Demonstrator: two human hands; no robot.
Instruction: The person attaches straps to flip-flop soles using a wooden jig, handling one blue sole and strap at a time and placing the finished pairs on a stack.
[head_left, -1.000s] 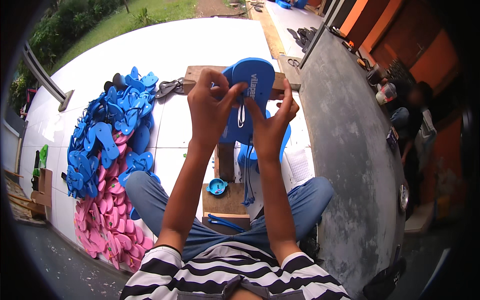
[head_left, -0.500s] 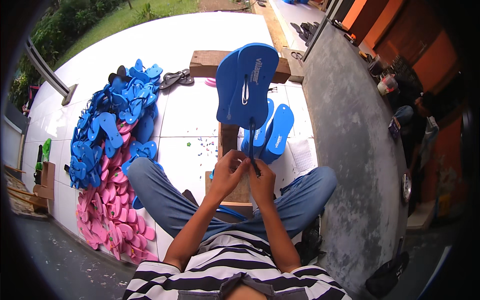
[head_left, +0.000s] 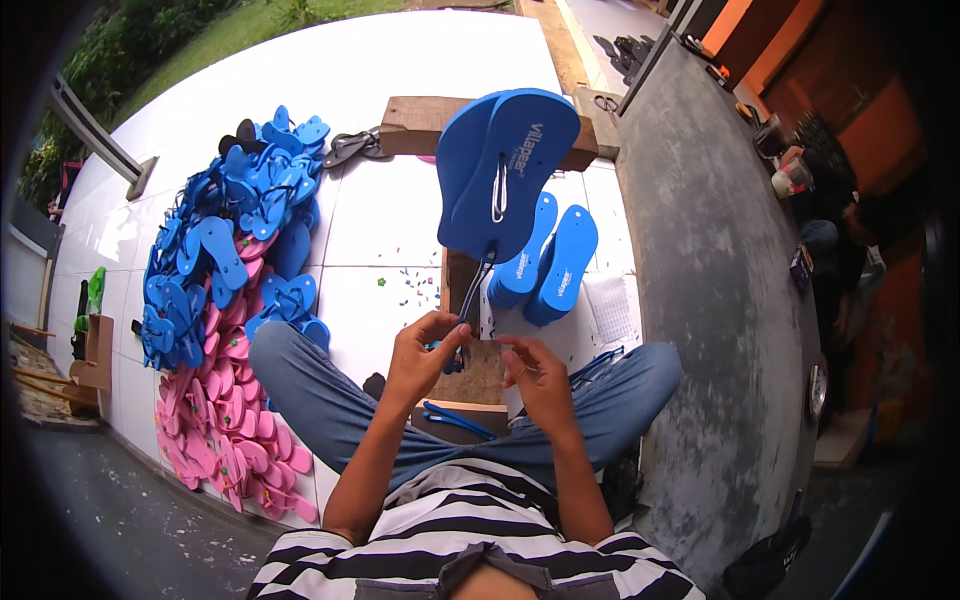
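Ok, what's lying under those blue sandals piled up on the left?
Pink sandals show beneath and below the blue sandals, on the white tiled floor. How far the pink layer runs underneath is covered.

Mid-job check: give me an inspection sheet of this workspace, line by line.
Surface: white tiled floor, small scraps scattered on it.
Job's things: blue foam sandal soles propped upright on a wooden stand; blue rubber strap hanging from them.
Clutter: heap of blue sandals, heap of pink sandals, two loose blue soles, spare blue straps.
Grippers: left hand pinches the strap's lower end; right hand close beside, grip unclear.
Cables: nothing seen.
Surroundings: grey concrete wall on the right, grass beyond.
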